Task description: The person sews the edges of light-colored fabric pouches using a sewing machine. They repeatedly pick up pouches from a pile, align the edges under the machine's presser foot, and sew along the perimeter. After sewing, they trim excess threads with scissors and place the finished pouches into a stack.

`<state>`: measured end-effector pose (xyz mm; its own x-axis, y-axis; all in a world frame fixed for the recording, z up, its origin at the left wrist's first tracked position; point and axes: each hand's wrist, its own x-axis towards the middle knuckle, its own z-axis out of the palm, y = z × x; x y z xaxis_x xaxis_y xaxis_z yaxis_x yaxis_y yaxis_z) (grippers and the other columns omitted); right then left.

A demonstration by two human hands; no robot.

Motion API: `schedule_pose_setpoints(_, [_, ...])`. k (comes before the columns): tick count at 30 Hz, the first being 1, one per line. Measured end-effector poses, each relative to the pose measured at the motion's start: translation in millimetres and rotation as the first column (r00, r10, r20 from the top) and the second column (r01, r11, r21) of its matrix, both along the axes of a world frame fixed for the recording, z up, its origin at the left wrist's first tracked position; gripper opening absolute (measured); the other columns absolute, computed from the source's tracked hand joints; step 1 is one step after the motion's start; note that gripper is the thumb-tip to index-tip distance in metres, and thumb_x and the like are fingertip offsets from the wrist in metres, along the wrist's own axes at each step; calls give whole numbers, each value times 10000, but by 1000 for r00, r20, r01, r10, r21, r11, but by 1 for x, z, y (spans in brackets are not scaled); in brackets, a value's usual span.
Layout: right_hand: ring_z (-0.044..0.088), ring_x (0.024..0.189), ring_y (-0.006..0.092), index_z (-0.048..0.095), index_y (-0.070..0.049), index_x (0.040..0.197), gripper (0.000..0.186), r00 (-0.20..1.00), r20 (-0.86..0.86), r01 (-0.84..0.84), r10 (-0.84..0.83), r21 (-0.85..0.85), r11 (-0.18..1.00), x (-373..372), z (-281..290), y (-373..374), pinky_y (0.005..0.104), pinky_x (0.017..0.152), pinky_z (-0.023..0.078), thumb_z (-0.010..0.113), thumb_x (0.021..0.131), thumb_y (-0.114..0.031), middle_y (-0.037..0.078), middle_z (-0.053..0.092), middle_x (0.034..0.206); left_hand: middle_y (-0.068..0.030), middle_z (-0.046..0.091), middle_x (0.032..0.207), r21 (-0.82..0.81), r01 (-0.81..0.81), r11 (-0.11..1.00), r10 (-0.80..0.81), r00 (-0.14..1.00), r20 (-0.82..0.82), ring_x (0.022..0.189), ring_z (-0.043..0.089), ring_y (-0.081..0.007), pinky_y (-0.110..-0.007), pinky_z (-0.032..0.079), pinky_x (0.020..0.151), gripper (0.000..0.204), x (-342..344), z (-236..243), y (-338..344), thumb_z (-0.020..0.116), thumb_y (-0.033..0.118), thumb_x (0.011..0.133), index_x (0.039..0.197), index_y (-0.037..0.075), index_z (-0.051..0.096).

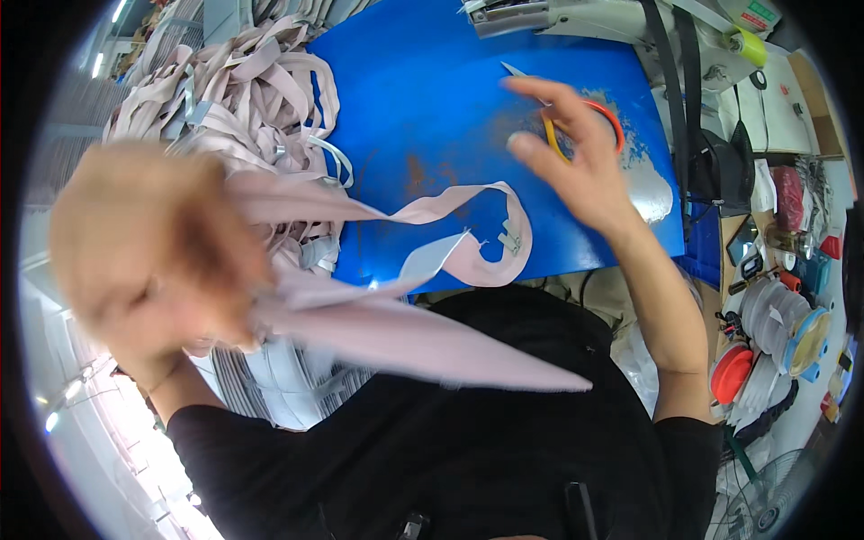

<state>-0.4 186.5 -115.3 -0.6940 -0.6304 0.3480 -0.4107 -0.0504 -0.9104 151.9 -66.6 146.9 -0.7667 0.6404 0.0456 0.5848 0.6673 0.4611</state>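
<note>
A long pale pink fabric strip hangs from my left hand, which is raised at the left and smeared by motion. The hand looks closed around the strip. One pointed tail of it crosses my black shirt, while another stretch curls in a loop on the blue tabletop. A small pale tag-like piece lies on this loop. Over the table's right side, my right hand has thumb and forefinger spread apart. Beneath it are scissors with red and yellow handles, partly hidden by the hand; their tip points to the far left.
A big tangled heap of pink strips covers the table's left side. A sewing machine stands at the far edge, with black straps to its right. Spools and tools crowd the right side, with a fan below.
</note>
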Motion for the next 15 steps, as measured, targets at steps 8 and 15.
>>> schedule_pose_setpoints(8, [655, 910, 85, 499, -68, 1463, 536, 682, 541, -268, 493, -442, 856, 50, 44, -34, 239, 772, 497, 716, 990, -196, 55, 695, 1070, -69, 697, 865, 75, -363, 929, 323, 892, 316, 849, 649, -159, -302, 488, 757, 233, -63, -65, -28, 833, 179, 848, 790, 25, 668])
schedule_pose_setpoints(15, [565, 664, 29, 655, -40, 1055, 200, 861, 396, -323, 321, -62, 944, 38, 21, -22, 213, 602, 426, 767, 950, -168, -13, 661, 805, -44, 712, 904, -2, -467, 884, 423, 798, 429, 849, 639, -108, -260, 484, 780, 197, -76, -102, -43, 840, 152, 877, 810, 31, 700])
